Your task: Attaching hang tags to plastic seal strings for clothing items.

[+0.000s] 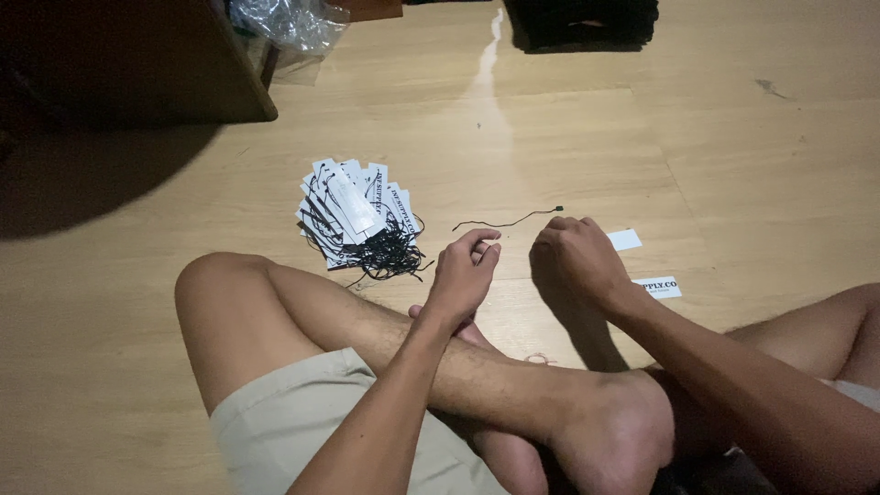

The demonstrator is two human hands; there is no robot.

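wooden floor (697, 137), tag pile (353, 215), loose string (504, 222)

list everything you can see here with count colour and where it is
tags with strings: one pile, white with black cords, on the floor left of the hands
loose string: one, black, on the floor just beyond the hands
loose tags: two, white, by the right hand, one partly hidden
plastic bag: one, clear, top left
dark thing: one, black, top centre
floor: wooden, light brown
shorts: beige
legs: two, crossed
left hand: fingers pinched
right hand: knuckles up, fingers hidden
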